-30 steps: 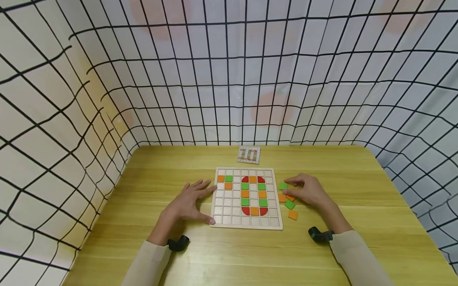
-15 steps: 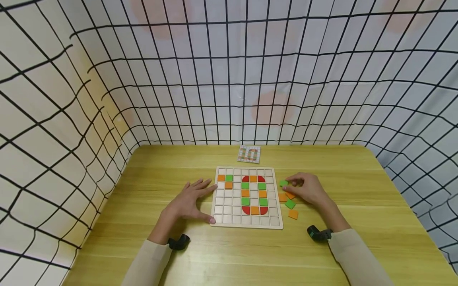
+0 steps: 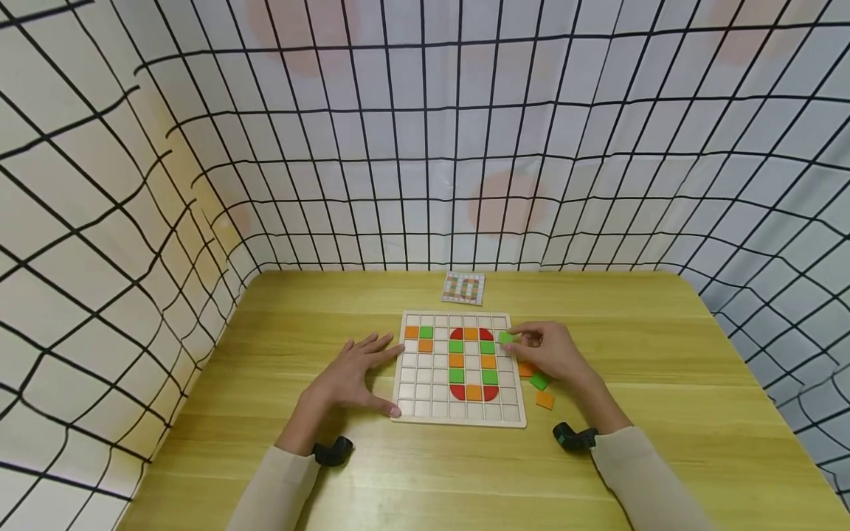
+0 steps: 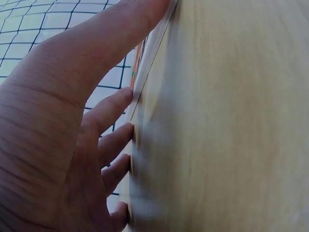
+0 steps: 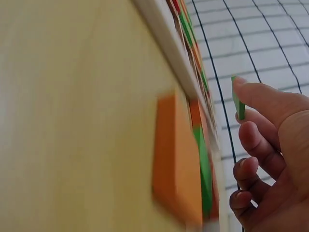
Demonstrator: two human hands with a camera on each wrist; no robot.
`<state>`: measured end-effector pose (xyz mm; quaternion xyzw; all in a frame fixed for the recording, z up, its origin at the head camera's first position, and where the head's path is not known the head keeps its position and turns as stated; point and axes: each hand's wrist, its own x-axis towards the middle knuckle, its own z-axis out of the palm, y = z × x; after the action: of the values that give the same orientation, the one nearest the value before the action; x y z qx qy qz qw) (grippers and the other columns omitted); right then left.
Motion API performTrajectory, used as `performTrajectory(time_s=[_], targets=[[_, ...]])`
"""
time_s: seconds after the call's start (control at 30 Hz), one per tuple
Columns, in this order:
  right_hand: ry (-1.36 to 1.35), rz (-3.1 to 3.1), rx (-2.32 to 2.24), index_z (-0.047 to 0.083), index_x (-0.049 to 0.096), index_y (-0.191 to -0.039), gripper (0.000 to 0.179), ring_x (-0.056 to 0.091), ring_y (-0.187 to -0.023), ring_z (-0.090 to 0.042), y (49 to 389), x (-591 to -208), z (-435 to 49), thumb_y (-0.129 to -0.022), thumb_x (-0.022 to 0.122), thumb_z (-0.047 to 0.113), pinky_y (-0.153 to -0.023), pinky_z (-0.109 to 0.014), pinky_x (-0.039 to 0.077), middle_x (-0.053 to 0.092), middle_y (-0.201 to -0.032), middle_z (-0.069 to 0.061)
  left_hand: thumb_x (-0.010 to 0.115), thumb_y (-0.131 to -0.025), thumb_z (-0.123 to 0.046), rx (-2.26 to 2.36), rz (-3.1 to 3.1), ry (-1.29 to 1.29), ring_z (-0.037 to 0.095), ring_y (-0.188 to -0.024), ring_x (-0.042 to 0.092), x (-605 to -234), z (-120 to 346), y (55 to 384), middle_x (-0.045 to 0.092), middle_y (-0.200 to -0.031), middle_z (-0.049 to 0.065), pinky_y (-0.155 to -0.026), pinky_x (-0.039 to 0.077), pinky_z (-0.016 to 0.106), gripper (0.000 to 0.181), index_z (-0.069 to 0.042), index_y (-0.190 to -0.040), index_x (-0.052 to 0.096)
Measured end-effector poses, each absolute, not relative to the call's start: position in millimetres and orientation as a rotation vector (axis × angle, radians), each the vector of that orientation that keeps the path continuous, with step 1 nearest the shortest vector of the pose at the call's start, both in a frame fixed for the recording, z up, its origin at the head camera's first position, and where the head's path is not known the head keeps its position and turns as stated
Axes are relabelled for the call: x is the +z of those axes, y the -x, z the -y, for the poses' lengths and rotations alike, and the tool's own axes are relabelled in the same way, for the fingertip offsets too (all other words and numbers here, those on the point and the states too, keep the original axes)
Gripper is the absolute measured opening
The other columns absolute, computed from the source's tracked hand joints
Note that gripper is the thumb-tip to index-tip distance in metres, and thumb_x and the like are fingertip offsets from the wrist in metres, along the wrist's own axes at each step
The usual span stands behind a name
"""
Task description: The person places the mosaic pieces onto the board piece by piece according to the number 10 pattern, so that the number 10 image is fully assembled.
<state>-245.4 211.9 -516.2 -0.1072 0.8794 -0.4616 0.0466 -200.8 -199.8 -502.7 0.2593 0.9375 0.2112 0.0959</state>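
Observation:
A pale wooden grid board (image 3: pixel 441 409) lies on the table, bearing orange, green and red tiles, several of them forming a ring on its right half. My left hand (image 3: pixel 348 375) is spread at the board's left edge; its thumb touches the lower left corner and the index fingertip meets the side. Between thumb and index finger, my right hand (image 3: pixel 550 350) pinches a green square tile (image 5: pixel 237 99), held above the board's upper right part. The right wrist view shows this tile raised off the surface, its other fingers loosely curled.
Right of the board lie loose tiles: a green tile (image 3: pixel 539 380), an orange tile (image 3: pixel 544 400) and more orange partly under the right hand. A small printed pattern card (image 3: pixel 463 288) sits behind the board. Black netting (image 3: pixel 425 158) surrounds the table (image 3: pixel 425 479).
My right hand has picked the green tile up from the loose pile and carried it left over the board's right edge. The left hand stays in place.

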Motion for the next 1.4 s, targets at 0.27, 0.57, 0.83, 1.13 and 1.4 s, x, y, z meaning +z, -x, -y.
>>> performTrajectory(time_s=[0.27, 0.57, 0.83, 1.13, 1.4], targets=[[0.469, -2.677, -1.433, 0.012, 0.079, -0.114, 0.033, 0.047, -0.061, -0.015, 244.4, -514.6, -168.9, -0.088, 0.084, 0.031, -0.057, -0.023, 0.038, 0.061, -0.074, -0.001, 0.083, -0.063, -0.077, 0.601, -2.787, -0.766, 0.036, -0.16, 0.018, -502.7, 201.0, 199.7, 0.026, -0.171, 0.005, -0.125, 0.011, 0.07, 0.116, -0.031, -0.16, 0.039], [0.57, -2.679, -1.368, 0.014, 0.079, -0.115, 0.031, 0.05, -0.063, -0.014, 240.0, -509.0, -124.5, -0.09, 0.081, 0.031, -0.057, -0.024, 0.04, 0.065, -0.076, 0.004, 0.081, -0.063, -0.08, 0.559, -2.805, -0.769, 0.036, -0.16, 0.019, -505.9, 200.3, 200.7, 0.027, -0.171, 0.005, -0.124, 0.013, 0.07, 0.116, -0.031, -0.16, 0.039], [0.617, -2.721, -1.274, 0.017, 0.08, -0.113, 0.027, 0.051, -0.062, -0.012, 236.7, -512.5, -93.3, -0.091, 0.081, 0.031, -0.062, -0.026, 0.045, 0.062, -0.071, 0.007, 0.077, -0.063, -0.084, 0.489, -2.818, -0.752, 0.035, -0.159, 0.021, -501.2, 198.6, 201.2, 0.027, -0.171, 0.003, -0.125, 0.016, 0.068, 0.116, -0.033, -0.16, 0.038], [0.639, -2.709, -1.223, 0.019, 0.081, -0.111, 0.032, 0.049, -0.059, -0.011, 231.2, -520.2, -76.3, -0.085, 0.086, 0.037, -0.053, -0.023, 0.038, 0.058, -0.068, 0.007, 0.079, -0.061, -0.083, 0.457, -2.814, -0.728, 0.036, -0.159, 0.022, -494.8, 198.2, 200.8, 0.028, -0.17, 0.002, -0.124, 0.019, 0.067, 0.116, -0.033, -0.159, 0.041], [0.652, -2.799, -1.144, 0.022, 0.083, -0.108, 0.03, 0.048, -0.059, -0.01, 229.9, -522.1, -72.1, -0.083, 0.087, 0.039, -0.052, -0.023, 0.035, 0.055, -0.063, 0.009, 0.079, -0.061, -0.083, 0.484, -2.822, -0.729, 0.036, -0.158, 0.023, -496.4, 197.3, 200.9, 0.029, -0.17, 0.003, -0.125, 0.019, 0.067, 0.117, -0.032, -0.159, 0.041]])
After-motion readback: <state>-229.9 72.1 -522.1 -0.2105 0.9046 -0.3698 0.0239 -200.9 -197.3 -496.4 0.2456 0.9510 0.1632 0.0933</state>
